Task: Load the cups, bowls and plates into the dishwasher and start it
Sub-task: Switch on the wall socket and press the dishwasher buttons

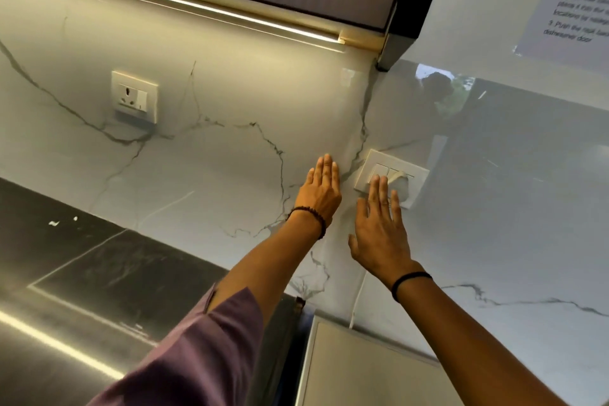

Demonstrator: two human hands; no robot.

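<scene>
No cups, bowls or plates are in view, and no dishwasher door shows. My left hand (321,189) lies flat with fingers together on the white marble backsplash (230,115). My right hand (379,227) is spread open, its fingertips on a white switch and socket panel (408,175) with a white plug in it. A white cable (357,300) drops from the panel down behind a white appliance top (362,369). Neither hand holds anything.
A second white wall socket (134,96) sits to the left on the backsplash. A dark glossy countertop (82,273) lies below. An upper cabinet with a lit strip (230,15) hangs overhead. A printed instruction sheet (573,0) is stuck at the top right.
</scene>
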